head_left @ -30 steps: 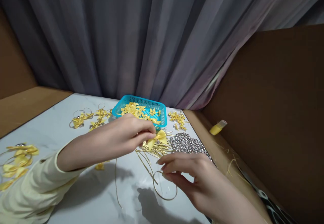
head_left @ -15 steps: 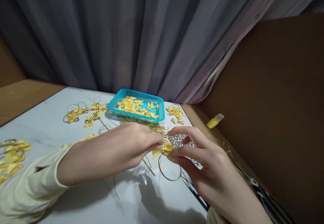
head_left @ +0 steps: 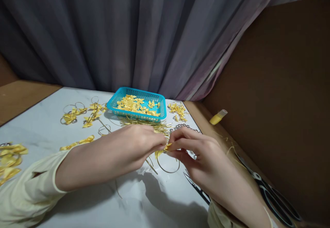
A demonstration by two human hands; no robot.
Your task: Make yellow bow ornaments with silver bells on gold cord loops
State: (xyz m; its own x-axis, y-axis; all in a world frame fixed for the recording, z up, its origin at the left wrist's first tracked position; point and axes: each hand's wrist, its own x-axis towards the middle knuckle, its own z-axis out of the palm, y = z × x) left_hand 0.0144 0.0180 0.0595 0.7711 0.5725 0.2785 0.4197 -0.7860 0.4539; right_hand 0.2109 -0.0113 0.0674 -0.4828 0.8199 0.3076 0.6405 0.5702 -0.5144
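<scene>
Over white tabletop point(head_left: 77, 138), right hand point(head_left: 203, 155) had closed in from a second before, both it and left hand point(head_left: 139, 145) pinching yellow bow point(head_left: 165, 148) above gold loop point(head_left: 167, 167).

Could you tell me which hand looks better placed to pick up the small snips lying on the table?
The right hand, probably: the small snips lie just below its wrist, while the left hand pinches the yellow bow across the gold loop.
</scene>
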